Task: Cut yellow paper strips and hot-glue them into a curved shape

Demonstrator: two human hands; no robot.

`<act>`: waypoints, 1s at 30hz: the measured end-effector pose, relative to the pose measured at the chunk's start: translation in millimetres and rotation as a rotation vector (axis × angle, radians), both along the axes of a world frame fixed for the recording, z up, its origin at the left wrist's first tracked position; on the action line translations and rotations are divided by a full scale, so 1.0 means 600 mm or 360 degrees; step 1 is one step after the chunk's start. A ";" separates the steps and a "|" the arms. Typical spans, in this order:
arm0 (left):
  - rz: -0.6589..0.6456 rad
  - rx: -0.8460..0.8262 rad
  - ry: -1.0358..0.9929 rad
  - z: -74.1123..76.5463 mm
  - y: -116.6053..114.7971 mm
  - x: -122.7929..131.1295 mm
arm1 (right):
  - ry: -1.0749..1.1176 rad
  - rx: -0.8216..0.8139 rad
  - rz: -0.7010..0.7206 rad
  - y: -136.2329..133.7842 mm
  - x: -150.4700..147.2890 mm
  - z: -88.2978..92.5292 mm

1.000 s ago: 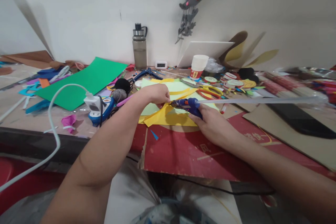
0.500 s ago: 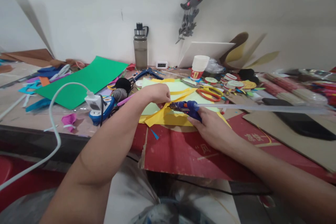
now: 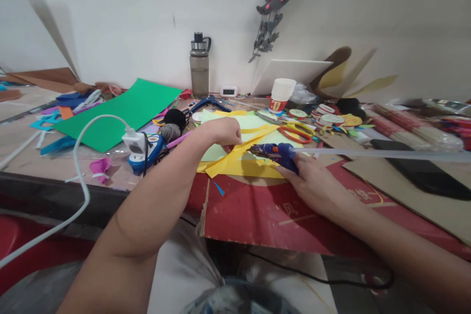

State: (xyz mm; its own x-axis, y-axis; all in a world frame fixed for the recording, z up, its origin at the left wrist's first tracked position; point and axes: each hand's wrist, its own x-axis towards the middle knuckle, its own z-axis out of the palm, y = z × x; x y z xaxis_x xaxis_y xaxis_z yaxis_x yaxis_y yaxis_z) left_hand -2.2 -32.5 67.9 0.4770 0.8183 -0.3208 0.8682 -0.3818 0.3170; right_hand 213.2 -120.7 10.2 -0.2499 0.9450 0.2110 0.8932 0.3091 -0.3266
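My right hand (image 3: pixel 307 176) is wrapped round the handle of a blue hot glue gun (image 3: pixel 281 154), its nozzle pointing left at a yellow strip. A long clear glue stick (image 3: pixel 368 153) juts from the gun's back. My left hand (image 3: pixel 228 133) is closed on the yellow strip (image 3: pixel 224 163), which looks like felt or paper; the fingertips are partly hidden. Beneath lie pale green sheets (image 3: pixel 253 122) and a wider yellow piece (image 3: pixel 257 170), on a red cardboard panel (image 3: pixel 250 211).
Orange-handled scissors (image 3: pixel 294 133) lie behind the gun. Paper cups (image 3: pixel 282 94) and a water bottle (image 3: pixel 199 66) stand near the wall. At left are a green sheet (image 3: pixel 121 115) and a power socket with a white cable (image 3: pixel 137 147). A black phone-like slab (image 3: pixel 423 169) lies right.
The glue gun in my right hand has shifted right along the yellow strip, away from my left hand. My left hand keeps its hold. The view has tilted slightly.
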 end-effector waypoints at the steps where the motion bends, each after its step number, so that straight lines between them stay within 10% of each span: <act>1: 0.0000 0.0005 0.0003 0.001 -0.001 0.000 | 0.0010 0.0004 0.0000 0.000 0.001 0.001; 30: -0.0016 0.0003 -0.0002 0.003 -0.002 0.002 | 0.0106 0.0038 0.0004 0.012 0.010 -0.001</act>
State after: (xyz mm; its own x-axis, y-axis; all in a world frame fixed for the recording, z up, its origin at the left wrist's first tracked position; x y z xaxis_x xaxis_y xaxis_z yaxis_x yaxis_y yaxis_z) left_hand -1.0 -33.7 69.8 0.4856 0.8141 -0.3185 0.8639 -0.3912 0.3172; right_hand 219.2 -113.4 9.4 -0.2367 0.9389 0.2500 0.8689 0.3197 -0.3779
